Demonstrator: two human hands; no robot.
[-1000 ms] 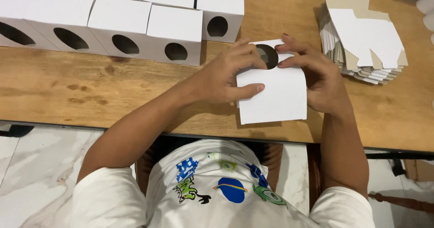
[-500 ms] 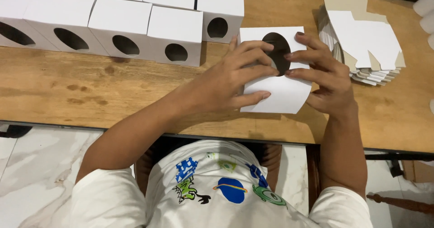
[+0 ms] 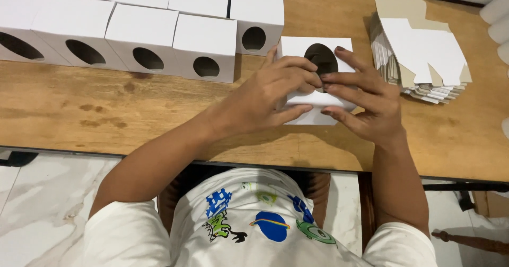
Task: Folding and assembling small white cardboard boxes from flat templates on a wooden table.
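A small white cardboard box (image 3: pixel 310 50) with a round dark hole in its top face is held over the wooden table (image 3: pixel 106 113). My left hand (image 3: pixel 270 95) grips its near left side, fingers curled over the front edge. My right hand (image 3: pixel 363 103) grips its right side, fingertips meeting the left hand's at the rim of the hole. The lower half of the box is hidden behind both hands.
Several finished white boxes (image 3: pixel 204 47) with oval holes stand in rows at the back left. A stack of flat unfolded box blanks (image 3: pixel 421 52) lies at the back right. The table's front edge runs above my lap.
The box has been turned and raised away from me, so its holed face now points up. Both hands moved with it and shifted their grip toward the hole.
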